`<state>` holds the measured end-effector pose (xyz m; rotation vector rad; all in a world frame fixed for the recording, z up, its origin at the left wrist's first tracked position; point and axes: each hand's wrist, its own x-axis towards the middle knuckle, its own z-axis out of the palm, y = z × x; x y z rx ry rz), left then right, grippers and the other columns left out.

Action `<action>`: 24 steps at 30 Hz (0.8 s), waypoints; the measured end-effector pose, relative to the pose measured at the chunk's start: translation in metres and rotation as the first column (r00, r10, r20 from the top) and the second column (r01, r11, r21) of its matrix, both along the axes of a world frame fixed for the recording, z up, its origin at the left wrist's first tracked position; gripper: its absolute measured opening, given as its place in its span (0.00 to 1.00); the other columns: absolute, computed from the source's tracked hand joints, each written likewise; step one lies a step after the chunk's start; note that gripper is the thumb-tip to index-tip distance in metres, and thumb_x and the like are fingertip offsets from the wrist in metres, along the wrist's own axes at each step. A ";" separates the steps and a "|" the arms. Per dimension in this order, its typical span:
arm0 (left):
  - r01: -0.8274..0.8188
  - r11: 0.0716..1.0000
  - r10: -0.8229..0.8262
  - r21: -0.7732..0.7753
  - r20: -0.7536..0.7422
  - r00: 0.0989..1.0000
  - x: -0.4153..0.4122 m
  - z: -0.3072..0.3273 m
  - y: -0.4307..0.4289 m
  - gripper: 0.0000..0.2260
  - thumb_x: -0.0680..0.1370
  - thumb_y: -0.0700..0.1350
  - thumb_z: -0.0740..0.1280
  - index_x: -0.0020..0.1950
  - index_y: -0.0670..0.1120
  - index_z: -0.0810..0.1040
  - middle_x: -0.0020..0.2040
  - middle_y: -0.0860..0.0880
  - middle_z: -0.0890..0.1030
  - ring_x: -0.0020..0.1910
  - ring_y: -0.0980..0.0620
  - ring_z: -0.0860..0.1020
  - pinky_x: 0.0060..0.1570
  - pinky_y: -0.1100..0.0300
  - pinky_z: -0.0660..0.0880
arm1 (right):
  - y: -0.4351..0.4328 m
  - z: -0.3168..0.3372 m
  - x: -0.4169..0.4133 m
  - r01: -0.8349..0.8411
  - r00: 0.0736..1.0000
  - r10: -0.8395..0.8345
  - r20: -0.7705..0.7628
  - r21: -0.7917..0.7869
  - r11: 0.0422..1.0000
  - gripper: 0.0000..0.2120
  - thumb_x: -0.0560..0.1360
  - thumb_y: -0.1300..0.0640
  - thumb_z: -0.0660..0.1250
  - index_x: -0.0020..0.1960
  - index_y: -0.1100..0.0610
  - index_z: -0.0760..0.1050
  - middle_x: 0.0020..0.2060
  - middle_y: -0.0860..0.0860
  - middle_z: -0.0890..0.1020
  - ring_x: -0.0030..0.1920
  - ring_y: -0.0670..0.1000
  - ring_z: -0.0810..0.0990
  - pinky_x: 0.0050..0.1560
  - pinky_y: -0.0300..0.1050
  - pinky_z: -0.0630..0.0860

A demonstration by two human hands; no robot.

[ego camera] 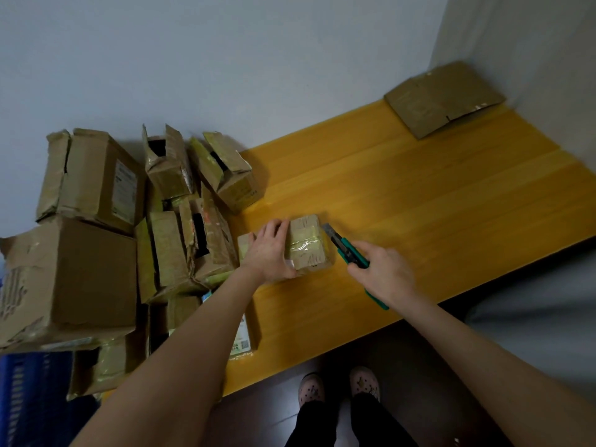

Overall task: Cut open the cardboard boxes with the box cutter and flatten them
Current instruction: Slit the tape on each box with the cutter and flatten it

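While left hand [269, 250] presses box [310, 245] — right hand [383, 272] grips cutter [347, 249]

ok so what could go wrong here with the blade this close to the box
1. The box cutter in the right hand has its blade out at the right edge of the small box, while the left hand presses on that same box. A slip leftward could reach the fingers.
2. Only that one hand steadies the box on the smooth table, so it may slide or tip under the cut.
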<state>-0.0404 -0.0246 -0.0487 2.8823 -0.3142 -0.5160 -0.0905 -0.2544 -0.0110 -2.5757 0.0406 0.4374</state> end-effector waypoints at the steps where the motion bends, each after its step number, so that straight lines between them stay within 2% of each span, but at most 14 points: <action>1: -0.002 1.000 0.002 -0.011 -0.001 1.000 0.000 0.000 0.001 0.54 0.66 0.62 0.75 0.79 0.46 0.46 0.74 0.47 0.55 0.75 0.45 0.55 0.73 0.38 0.52 | 0.000 0.001 0.001 -0.010 1.000 0.010 -0.003 -0.019 1.000 0.23 0.78 0.49 0.62 0.72 0.46 0.67 0.40 0.49 0.81 0.34 0.50 0.78 0.26 0.41 0.73; 5: -0.018 0.999 0.018 -0.044 0.000 1.000 -0.001 0.000 0.001 0.53 0.65 0.60 0.76 0.79 0.46 0.48 0.73 0.47 0.57 0.74 0.46 0.55 0.74 0.38 0.51 | 0.001 0.003 0.001 -0.019 1.000 0.019 -0.013 -0.005 1.000 0.23 0.77 0.50 0.63 0.72 0.46 0.68 0.43 0.50 0.83 0.37 0.51 0.81 0.34 0.47 0.80; 10: -0.032 0.997 0.033 -0.065 0.015 0.999 -0.003 -0.001 0.001 0.53 0.65 0.61 0.76 0.79 0.47 0.49 0.73 0.47 0.57 0.74 0.46 0.55 0.74 0.38 0.49 | 0.001 -0.001 -0.001 -0.024 0.998 0.025 -0.051 0.023 0.999 0.26 0.77 0.50 0.64 0.74 0.49 0.64 0.46 0.51 0.84 0.40 0.51 0.82 0.39 0.51 0.82; 20: -0.023 0.998 0.022 -0.051 -0.005 1.000 -0.004 -0.001 -0.004 0.52 0.65 0.61 0.76 0.79 0.47 0.50 0.73 0.46 0.58 0.74 0.45 0.56 0.74 0.38 0.49 | -0.010 -0.009 -0.013 -0.060 0.991 0.063 -0.117 0.029 0.998 0.27 0.76 0.49 0.64 0.75 0.48 0.64 0.45 0.50 0.83 0.40 0.50 0.82 0.40 0.51 0.82; 24: -0.077 0.995 0.077 -0.065 0.000 0.997 -0.003 -0.001 -0.005 0.52 0.65 0.59 0.77 0.79 0.47 0.51 0.73 0.46 0.59 0.75 0.45 0.56 0.74 0.37 0.47 | -0.012 -0.012 -0.019 -0.090 0.988 0.093 -0.124 0.026 0.996 0.27 0.77 0.50 0.64 0.75 0.48 0.63 0.43 0.48 0.82 0.36 0.48 0.79 0.35 0.46 0.79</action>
